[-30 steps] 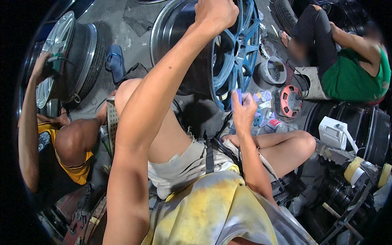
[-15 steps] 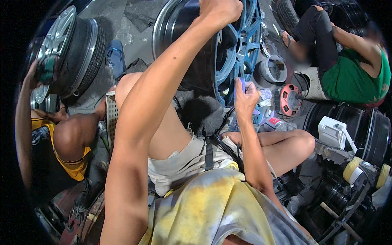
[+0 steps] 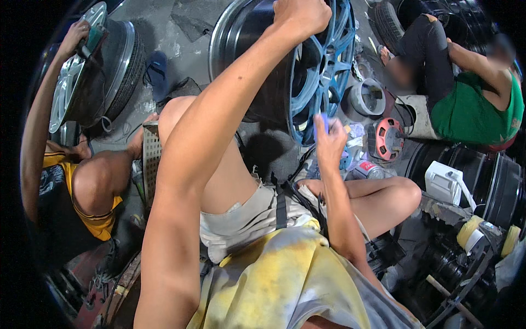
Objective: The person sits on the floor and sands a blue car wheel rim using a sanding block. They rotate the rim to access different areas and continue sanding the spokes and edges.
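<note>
Gripped at its top edge by the left hand (image 3: 298, 15), whose fingers curl tight over the rim, the blue wheel (image 3: 320, 66) stands upright on the floor in front of the person's knees. Its spoked face points to the person's right, so its axle line runs roughly left to right across the view, with the dark barrel and shiny lip toward the left. The spokes are thin and painted a light blue (dull and patchy in places). The right hand (image 3: 330, 143) is closed on a small blue piece (image 3: 320, 122), held against the wheel's lower spokes; what the piece is cannot be told. Just right of it lie a spray can (image 3: 368, 170), a red round tool (image 3: 388, 138) and a grey bowl (image 3: 367, 98). Farther left, another person's hand presses a pad to a silver wheel (image 3: 68, 82).
</note>
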